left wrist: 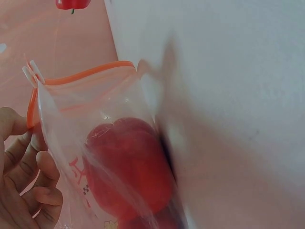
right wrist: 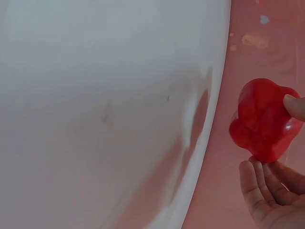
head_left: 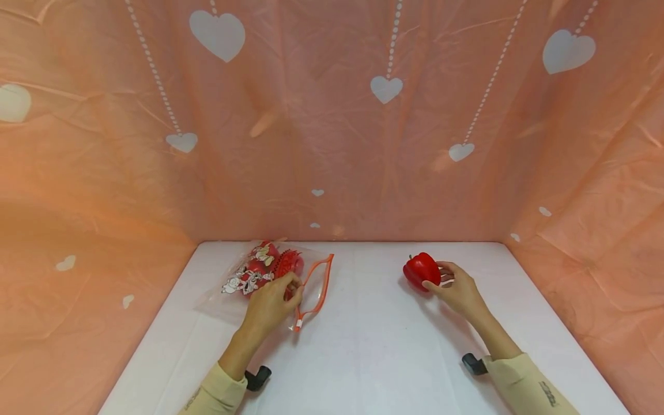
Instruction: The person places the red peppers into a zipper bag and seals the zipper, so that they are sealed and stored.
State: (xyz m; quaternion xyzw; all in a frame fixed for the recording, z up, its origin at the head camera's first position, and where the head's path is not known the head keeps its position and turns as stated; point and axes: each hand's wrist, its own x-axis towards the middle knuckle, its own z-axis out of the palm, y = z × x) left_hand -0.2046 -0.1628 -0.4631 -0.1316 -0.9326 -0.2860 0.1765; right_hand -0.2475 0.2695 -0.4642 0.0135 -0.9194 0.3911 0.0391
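Observation:
At the left of the table in the head view lies a clear zip bag (head_left: 249,280) with cartoon prints and an orange zip edge (head_left: 326,282). Several red items are inside; the left wrist view shows one as a red bell pepper (left wrist: 128,167). My left hand (head_left: 272,300) pinches the bag's orange edge between thumb and fingers, and its mouth gapes. On the right, my right hand (head_left: 460,293) grips another red bell pepper (head_left: 421,272) by its side, thumb opposite the fingers. That pepper appears raised over the table, its lobed end towards the right wrist camera.
The white table (head_left: 363,357) extends between both hands. Orange curtains (head_left: 332,144) with white hearts stand behind it and at both sides. A black wrist mount (head_left: 257,378) sits by the left sleeve, with another mount (head_left: 474,364) by the right one.

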